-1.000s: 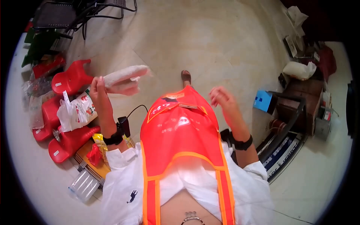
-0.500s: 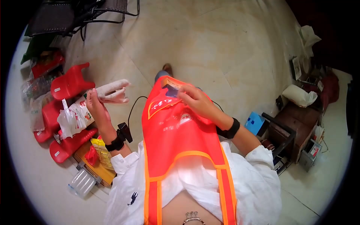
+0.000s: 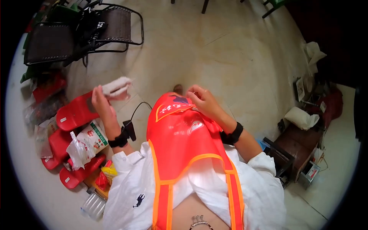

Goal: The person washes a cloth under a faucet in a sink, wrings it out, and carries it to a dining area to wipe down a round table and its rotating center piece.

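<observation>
My left hand [image 3: 103, 105] is closed on a folded whitish cloth [image 3: 117, 87], which sticks out to the right past the fingers. Curled fingers show on my right hand [image 3: 205, 101], held in front of the apron's right side; whatever they may hold is hidden. Between both hands hangs a red apron [image 3: 180, 142] with orange trim and a printed pocket, worn over a white shirt [image 3: 132, 184]. Each wrist wears a black band, and a dark device [image 3: 129, 130] with a black cable sits at the left one.
Red plastic stools [image 3: 76, 113], bags and a white carton [image 3: 94, 138] crowd the left side. Folding chairs [image 3: 115, 25] stand at the upper left. On the right are a brown cabinet [image 3: 299, 138] and a white sack [image 3: 301, 118]. A shoe [image 3: 178, 89] shows on the tiled floor [image 3: 176, 50].
The view has shifted forward, so more of the chairs shows and the stools sit lower. Both hands keep nearly the same pose, the cloth still in my left hand.
</observation>
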Demonstrator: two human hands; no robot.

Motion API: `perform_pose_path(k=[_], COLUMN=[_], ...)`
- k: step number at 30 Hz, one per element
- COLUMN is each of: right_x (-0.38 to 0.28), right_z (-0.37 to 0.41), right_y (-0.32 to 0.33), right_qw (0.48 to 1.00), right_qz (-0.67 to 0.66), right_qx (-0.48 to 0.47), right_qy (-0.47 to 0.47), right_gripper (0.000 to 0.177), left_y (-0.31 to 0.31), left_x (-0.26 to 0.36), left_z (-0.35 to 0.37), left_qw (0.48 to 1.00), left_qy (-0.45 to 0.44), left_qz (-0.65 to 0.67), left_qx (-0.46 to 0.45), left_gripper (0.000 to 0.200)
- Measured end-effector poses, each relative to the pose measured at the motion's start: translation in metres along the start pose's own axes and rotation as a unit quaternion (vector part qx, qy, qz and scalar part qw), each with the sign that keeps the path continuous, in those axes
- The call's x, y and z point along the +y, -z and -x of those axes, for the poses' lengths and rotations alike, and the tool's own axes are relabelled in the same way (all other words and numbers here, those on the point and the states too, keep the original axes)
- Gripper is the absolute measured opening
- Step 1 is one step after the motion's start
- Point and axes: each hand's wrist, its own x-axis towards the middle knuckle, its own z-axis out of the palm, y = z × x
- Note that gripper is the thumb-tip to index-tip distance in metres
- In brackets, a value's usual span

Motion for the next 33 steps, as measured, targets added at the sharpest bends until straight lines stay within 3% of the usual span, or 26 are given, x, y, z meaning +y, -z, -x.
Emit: perform_pose_path(k=[4, 5, 9, 14, 18, 20, 23, 28, 31, 33], right_x=[-0.014, -0.013, -0.035, -0.062, -0.052, -0.06, -0.08, -0.127, -0.138, -0.12], right_z=[-0.042, -0.057, -0.109, -0.196, -0.285, -0.326, -0.38, -0.424, -0.439, -0.462], right_y=[0.005, 0.009, 0.027, 0.054, 0.095, 0.116, 0.146, 0.176, 0.18, 0.176], right_qw=[0.992, 0.994, 0.997, 0.998, 0.996, 0.994, 0.989, 0.99, 0.991, 0.987], right_qz=[-0.12, -0.109, -0.077, -0.003, -0.004, -0.034, -0.026, -0.039, 0.0, 0.035], right_qx=[-0.018, -0.018, 0.001, -0.039, -0.012, 0.055, 0.064, -0.034, -0.103, -0.157], right_qy=[-0.035, -0.001, 0.012, 0.055, 0.091, 0.091, 0.127, 0.128, 0.083, 0.019], right_gripper=[0.015, 0.015, 0.017, 0.017, 0.014, 0.016, 0.016, 0.016, 0.017, 0.016], left_y=[-0.037, -0.049, -0.075, -0.111, -0.138, -0.145, -0.173, -0.187, -0.206, -0.209], left_x=[0.019, 0.021, 0.015, -0.004, 0.001, 0.007, 0.018, 0.02, 0.025, 0.015], left_z=[-0.039, -0.046, -0.062, -0.097, -0.135, -0.162, -0.191, -0.236, -0.265, -0.291], left_qw=[0.997, 0.997, 0.997, 1.0, 0.999, 0.999, 0.991, 0.989, 0.981, 0.984], left_qy=[-0.029, -0.065, -0.066, -0.008, -0.003, -0.002, 0.005, -0.025, -0.005, 0.045], left_qz=[0.011, -0.014, -0.017, -0.002, -0.009, -0.017, 0.021, 0.045, 0.084, 0.106], left_qx=[-0.067, -0.039, -0.027, -0.011, 0.033, 0.047, 0.129, 0.142, 0.176, 0.138], left_gripper=[0.021, 0.024, 0.024, 0.025, 0.023, 0.023, 0.023, 0.022, 0.022, 0.021])
